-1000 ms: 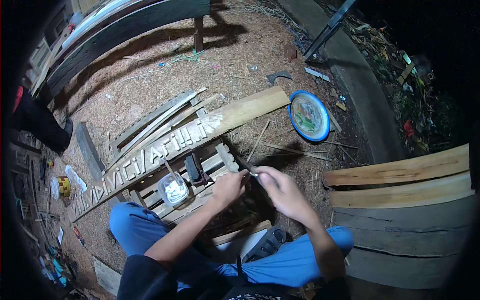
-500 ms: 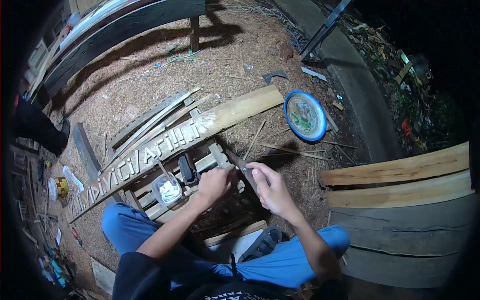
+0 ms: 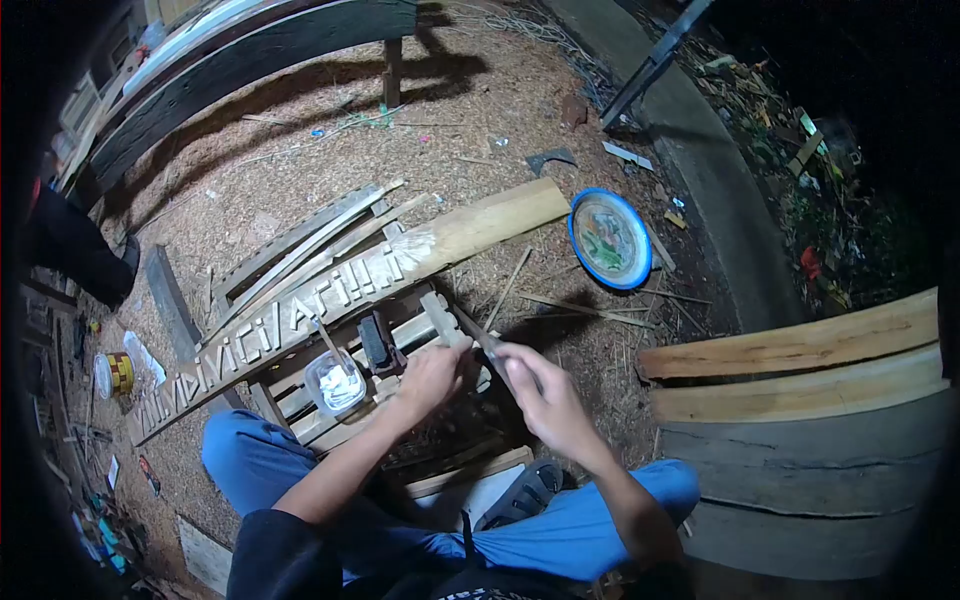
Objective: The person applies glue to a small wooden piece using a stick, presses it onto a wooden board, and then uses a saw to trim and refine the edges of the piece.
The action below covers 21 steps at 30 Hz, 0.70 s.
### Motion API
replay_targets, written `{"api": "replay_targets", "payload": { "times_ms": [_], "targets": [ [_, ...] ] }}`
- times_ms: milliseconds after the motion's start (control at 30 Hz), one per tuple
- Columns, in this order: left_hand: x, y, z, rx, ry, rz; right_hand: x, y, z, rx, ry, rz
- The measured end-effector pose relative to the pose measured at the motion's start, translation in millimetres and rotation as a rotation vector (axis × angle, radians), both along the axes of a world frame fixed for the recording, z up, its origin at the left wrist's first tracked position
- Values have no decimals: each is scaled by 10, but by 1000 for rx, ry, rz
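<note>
Wrapped round the near end of a short light wood piece (image 3: 441,317), my left hand (image 3: 432,377) is closed, though its fingertips are partly hidden. My right hand (image 3: 543,397) grips a dark, narrow tool (image 3: 476,332), which looks like a blade and lies beside the wood piece. Left of my left hand, a clear tub (image 3: 337,384) of white paste with a stick in it stands on a slatted wooden crate (image 3: 296,403). A dark block (image 3: 376,343) lies beside the tub. Behind them stretches a long board (image 3: 490,217) bearing raised wooden letters.
A blue-rimmed round tray (image 3: 610,240) lies on the ground beyond the board. Planks (image 3: 790,340) are at the right. A yellow can (image 3: 116,374) stands at the left, near another person's dark-clothed leg (image 3: 75,245). A bench (image 3: 250,75) is at the back.
Both hands have shifted slightly left in view since the first frame. The right hand has moved a little along the wood piece with the tool. The scene has also shifted slightly with the camera.
</note>
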<state>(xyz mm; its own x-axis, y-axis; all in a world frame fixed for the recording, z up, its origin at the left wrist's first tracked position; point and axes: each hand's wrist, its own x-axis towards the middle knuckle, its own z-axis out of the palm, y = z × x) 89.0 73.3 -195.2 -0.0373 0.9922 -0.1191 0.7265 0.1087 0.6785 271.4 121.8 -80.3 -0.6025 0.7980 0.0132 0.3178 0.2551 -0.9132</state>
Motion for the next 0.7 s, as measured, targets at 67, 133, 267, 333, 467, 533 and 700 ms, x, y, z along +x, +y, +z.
{"api": "replay_targets", "payload": {
  "times_ms": [67,133,267,333,467,533,700],
  "targets": [
    [-34,-10,-74,23,16,5,29,-56,369,-146,-46,-17],
    [-46,21,-82,-7,-4,39,30,-62,440,-336,-88,-99],
    [-4,43,89,-66,20,29,-78,-29,-47,-77,0,-31],
    [-11,49,69,-26,51,-6,-25,23,260,-211,-25,-27],
    [89,-26,-130,60,12,49,143,85,304,-344,-87,-53],
    [79,-12,-9,17,-12,25,120,32,385,-291,-124,-85],
    [92,-23,13,11,18,66,159,-44,631,-485,265,32]
  ]
}}
